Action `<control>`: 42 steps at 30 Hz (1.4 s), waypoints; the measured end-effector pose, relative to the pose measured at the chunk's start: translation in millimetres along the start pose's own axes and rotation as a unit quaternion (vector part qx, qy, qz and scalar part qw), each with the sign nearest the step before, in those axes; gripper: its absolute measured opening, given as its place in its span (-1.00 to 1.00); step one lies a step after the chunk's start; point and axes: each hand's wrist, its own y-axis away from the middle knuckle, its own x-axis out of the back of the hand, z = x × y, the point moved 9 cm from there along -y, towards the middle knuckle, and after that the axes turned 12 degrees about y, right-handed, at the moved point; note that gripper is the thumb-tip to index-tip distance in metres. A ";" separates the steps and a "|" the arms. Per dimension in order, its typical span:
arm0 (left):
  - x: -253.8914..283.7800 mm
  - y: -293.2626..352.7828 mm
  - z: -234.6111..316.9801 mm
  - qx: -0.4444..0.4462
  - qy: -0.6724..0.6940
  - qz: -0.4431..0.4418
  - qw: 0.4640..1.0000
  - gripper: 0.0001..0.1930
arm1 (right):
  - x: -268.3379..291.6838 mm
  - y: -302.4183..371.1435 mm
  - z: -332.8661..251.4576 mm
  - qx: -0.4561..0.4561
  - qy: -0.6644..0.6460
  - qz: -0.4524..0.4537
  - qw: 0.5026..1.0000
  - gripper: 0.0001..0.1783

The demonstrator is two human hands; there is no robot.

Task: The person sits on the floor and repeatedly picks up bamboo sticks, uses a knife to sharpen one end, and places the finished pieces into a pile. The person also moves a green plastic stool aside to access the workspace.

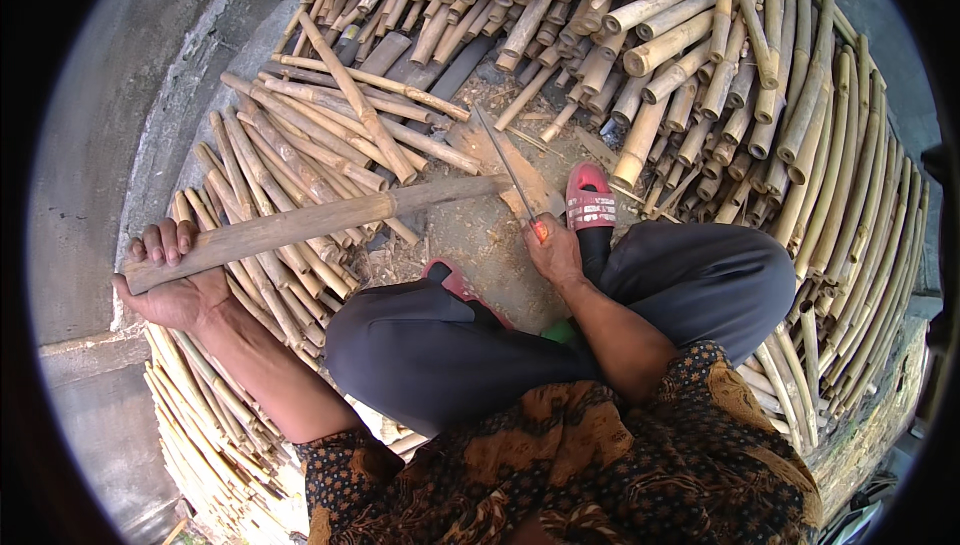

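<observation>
Here, the left hand (190,297) is closed on the near left end of a long bamboo piece (320,221), its fingers curled over the upper edge and its thumb along the lower one. The right hand (557,253) is clenched around the orange-red handle (541,231) of a knife, whose long, narrow blade (504,160) points far and slightly left. The bamboo piece slants across the scene, rising from the left hand toward the middle, where its right end lies just beside the blade; whether the two touch cannot be told. A joint ring shows on the piece, right of its middle.

Beneath that end, a flat brown slab (537,186) lies on the dirty ground (445,235). A red sandal with white stripes (590,207) stands just right of the slab, and a second red sandal (455,282) shows nearer, to the left. Dark trousers (420,345) cover both bent legs, knees spread left and right, and a patterned brown-and-black shirt (560,445) fills the near edge.

Farther out, bamboo poles lie in a heap on the left (290,135), cut ends of a stack (660,25) face the person on the far side, and long poles (850,195) curve along the right. A grey wall (90,165) rises at the far left.
</observation>
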 end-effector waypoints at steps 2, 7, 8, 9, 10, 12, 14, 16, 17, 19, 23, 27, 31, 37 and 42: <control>-2.4 -4.0 -4.2 -0.003 0.029 -0.013 0.999 -0.49 | 2.4 -3.2 -4.7 0.019 -0.007 0.012 1.000 -0.58; -26.7 -7.6 -15.2 0.016 0.059 -0.067 0.996 -0.47 | -11.5 -1.1 24.5 -0.077 0.033 -0.048 0.995 -0.58; -34.5 -7.2 -16.8 0.027 0.070 -0.091 0.993 -0.47 | -6.8 -1.1 17.0 -0.030 0.027 -0.021 0.999 -0.58; -42.4 -6.4 -18.8 0.041 0.085 -0.120 0.988 -0.47 | -4.5 -0.9 15.2 -0.021 0.034 -0.012 0.999 -0.58; -47.6 -4.2 -21.2 0.060 0.100 -0.140 0.983 -0.47 | -5.5 -0.4 18.9 -0.047 0.048 -0.025 0.997 -0.58; -48.8 -3.8 -18.6 0.053 0.106 -0.143 0.983 -0.46 | 2.4 -2.2 8.3 -0.017 0.009 0.002 1.000 -0.59; -50.2 -5.9 -19.7 0.057 0.108 -0.154 0.980 -0.45 | 8.7 -7.1 0.6 -0.007 -0.033 0.013 0.999 -0.60; -51.9 -8.3 -22.0 0.063 0.104 -0.169 0.978 -0.45 | 17.5 -8.5 -10.8 0.050 -0.093 0.042 0.994 -0.60; -52.6 -11.1 -24.4 0.069 0.105 -0.171 0.977 -0.43 | 10.9 -8.4 -4.3 0.016 -0.034 0.009 0.999 -0.59; -57.5 -12.0 -27.5 0.090 0.118 -0.190 0.970 -0.43 | 2.5 -6.2 7.1 -0.018 0.041 -0.026 0.999 -0.59; -63.6 -10.6 -29.6 0.122 0.152 -0.213 0.957 -0.43 | -12.4 0.3 25.1 -0.041 0.015 -0.048 0.998 -0.57; -39.2 -9.7 -23.8 0.086 0.120 -0.123 0.981 -0.42 | -12.8 -2.3 25.4 -0.022 0.016 -0.020 0.999 -0.54; -34.9 -7.1 -18.7 0.076 0.141 -0.156 0.975 -0.41 | -19.7 0.1 40.6 -0.121 0.064 -0.088 0.987 -0.59; -33.2 -0.9 -9.8 0.051 0.152 -0.184 0.970 -0.42 | -9.0 1.4 19.0 -0.008 0.012 -0.033 0.999 -0.62; -40.2 0.8 -4.2 0.053 0.157 -0.193 0.967 -0.49 | -12.3 2.1 26.4 -0.045 0.076 -0.055 0.995 -0.61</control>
